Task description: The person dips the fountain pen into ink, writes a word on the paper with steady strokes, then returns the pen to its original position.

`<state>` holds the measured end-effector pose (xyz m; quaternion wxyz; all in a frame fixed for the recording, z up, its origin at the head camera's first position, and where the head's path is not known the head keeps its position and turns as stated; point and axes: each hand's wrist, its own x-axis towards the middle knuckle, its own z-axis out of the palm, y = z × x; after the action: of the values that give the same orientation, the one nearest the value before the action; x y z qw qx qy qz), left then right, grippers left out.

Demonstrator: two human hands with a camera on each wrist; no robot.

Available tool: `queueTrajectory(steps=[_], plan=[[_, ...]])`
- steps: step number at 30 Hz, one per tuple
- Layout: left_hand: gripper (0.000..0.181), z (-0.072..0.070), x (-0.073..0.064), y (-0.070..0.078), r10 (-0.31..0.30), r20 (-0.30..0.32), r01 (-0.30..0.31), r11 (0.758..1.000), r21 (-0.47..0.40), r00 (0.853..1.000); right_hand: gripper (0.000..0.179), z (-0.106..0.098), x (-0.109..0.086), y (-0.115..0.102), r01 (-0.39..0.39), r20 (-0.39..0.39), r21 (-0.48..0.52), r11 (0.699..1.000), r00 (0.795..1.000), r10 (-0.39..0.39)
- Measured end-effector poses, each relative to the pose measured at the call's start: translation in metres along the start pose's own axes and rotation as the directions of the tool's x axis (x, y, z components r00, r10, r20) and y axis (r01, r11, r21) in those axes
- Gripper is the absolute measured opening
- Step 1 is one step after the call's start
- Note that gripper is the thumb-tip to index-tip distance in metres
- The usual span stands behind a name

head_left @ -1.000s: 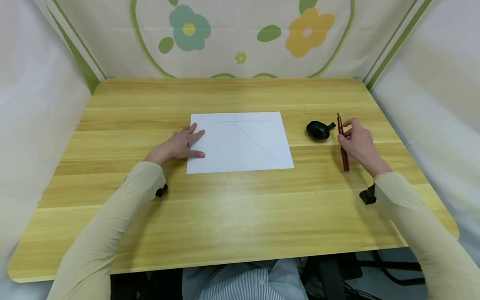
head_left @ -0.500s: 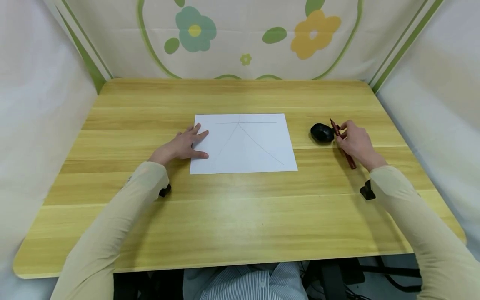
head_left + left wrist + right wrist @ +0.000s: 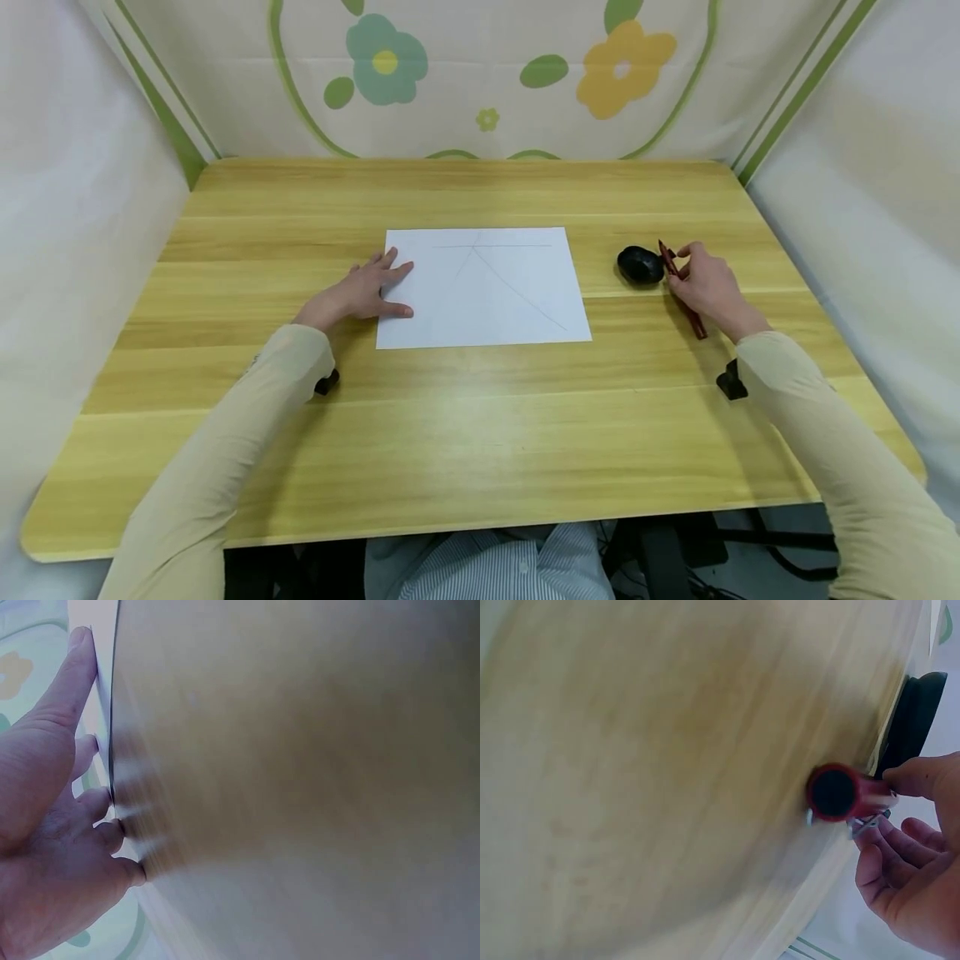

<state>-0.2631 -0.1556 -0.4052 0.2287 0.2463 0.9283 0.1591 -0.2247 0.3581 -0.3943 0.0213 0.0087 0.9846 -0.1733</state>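
Note:
My left hand (image 3: 363, 292) lies with fingers spread on the left edge of a white sheet of paper (image 3: 517, 317) that bears several thin dark lines. In the left wrist view its thumb (image 3: 69, 690) reaches along the sheet. To the right, my right hand (image 3: 707, 285) pinches a slim dark red pen (image 3: 694, 320) between thumb and fingers. The pen leans left, its pointed tip beside a rounded black object (image 3: 639, 266) on the table. Seen from the right wrist, the pen (image 3: 832, 792) has a black round end and a metal clip, with the black object (image 3: 916, 720) just beyond.
A light wooden table (image 3: 480, 442) spans the view, with its front edge near the person's striped shirt (image 3: 495, 575). White flower-printed cloth (image 3: 450, 133) hangs behind it, and plain white cloth (image 3: 877, 250) closes the right side.
The pen has tipped from nearly upright in the head view to leaning left, its tip now closer to the black object. My right hand shifted slightly left; my left hand stays on the paper.

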Motion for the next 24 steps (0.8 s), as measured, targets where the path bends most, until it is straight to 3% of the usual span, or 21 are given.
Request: queueTrajectory(steps=[16,24], plan=[[0.085,0.002,0.004,-0.004,0.004,-0.001,-0.004,0.999,-0.034,1.000,0.050,0.000,-0.009,0.006,-0.044,-0.008,0.045,0.998,0.999,0.044],[0.084,0.007,0.005,-0.018,-0.030,-0.012,0.029,0.992,-0.121,0.999,0.059,-0.009,0.007,-0.005,-0.057,0.009,0.054,0.997,0.998,0.057]])
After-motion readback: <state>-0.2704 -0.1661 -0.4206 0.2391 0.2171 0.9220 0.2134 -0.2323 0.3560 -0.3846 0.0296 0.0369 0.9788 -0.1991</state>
